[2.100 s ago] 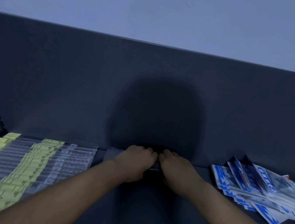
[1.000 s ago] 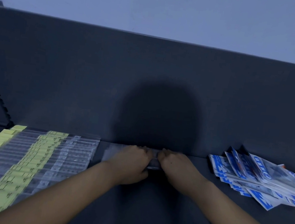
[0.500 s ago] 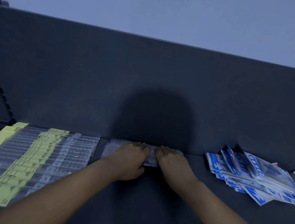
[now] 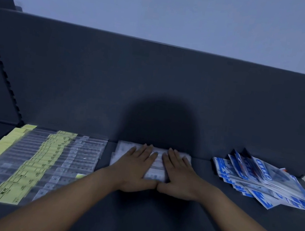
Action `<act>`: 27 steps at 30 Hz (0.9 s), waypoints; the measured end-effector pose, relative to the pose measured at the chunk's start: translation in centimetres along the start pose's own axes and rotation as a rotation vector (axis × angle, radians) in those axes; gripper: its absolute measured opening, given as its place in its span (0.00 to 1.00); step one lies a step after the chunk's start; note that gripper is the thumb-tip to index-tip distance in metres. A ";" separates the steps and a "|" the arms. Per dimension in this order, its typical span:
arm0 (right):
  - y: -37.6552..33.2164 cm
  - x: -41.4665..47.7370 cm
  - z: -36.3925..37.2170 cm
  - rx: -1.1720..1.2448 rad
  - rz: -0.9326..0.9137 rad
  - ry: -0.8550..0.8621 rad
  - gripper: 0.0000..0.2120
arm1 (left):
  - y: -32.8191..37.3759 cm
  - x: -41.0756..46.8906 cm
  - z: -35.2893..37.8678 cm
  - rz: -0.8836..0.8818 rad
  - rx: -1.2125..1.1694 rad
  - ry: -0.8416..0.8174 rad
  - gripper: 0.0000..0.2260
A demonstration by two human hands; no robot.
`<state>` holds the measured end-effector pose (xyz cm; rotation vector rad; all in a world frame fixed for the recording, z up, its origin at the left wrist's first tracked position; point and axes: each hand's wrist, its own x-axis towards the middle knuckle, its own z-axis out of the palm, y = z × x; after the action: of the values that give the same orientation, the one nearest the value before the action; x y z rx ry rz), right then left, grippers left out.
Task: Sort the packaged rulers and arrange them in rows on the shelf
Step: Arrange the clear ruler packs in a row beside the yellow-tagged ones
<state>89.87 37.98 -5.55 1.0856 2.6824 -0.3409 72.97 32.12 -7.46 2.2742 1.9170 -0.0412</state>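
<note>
Forearms enter from the near edge of the shelf (image 4: 154, 221) and converge at its centre.

Left hand (image 4: 135, 169) and right hand (image 4: 179, 176): both flat, fingers straight and spread, thumb tips touching at the near side. Neither grasps anything; the palms press down on the clear-packaged stack (image 4: 156, 170).

Stack lies directly under and just ahead of both hands, about equally near each. Its far edge is at or against the back panel (image 4: 151, 86). Long axis appears to run left to right, along the panel. Judgement: this is a squaring or flattening step, and the stack looks close to its final place.

Left of the stack, apart from it: yellow-labelled rulers (image 4: 33, 158), already shingled in rows running near to far.

Right of the stack, well apart: blue-and-white packets (image 4: 266, 181), a loose fanned pile, not yet in rows. The right hand is the nearer one, so a reach to the right would suit it.

No bins or trays in view; all three groups sit directly on the shelf.
</note>
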 end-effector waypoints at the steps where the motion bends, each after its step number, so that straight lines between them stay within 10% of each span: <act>1: 0.2 0.0 0.0 0.025 0.005 -0.013 0.42 | 0.1 0.0 -0.1 -0.009 -0.024 -0.005 0.38; 7: 0.5 0.3 0.3 0.142 0.073 0.185 0.30 | 0.1 0.1 0.5 -0.026 -0.109 0.111 0.23; 11: 0.5 0.3 2.3 -0.009 0.092 0.267 0.56 | -0.2 -0.1 0.3 -0.021 -0.135 0.088 0.25; 16: 0.2 0.5 1.2 -0.006 0.115 0.184 0.31 | 0.5 0.6 0.3 -0.097 -0.072 0.184 0.27; 21: 0.0 0.8 2.5 -0.051 0.104 0.277 0.46 | 1.3 0.8 1.3 -0.174 0.002 0.159 0.31; 27: 0.2 0.7 1.9 -0.049 0.082 0.256 0.41 | 1.5 0.5 1.4 -0.146 0.022 0.172 0.38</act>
<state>89.73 38.02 -7.60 1.2996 2.8365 -0.1280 74.61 32.17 -8.79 2.2124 2.1754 0.1205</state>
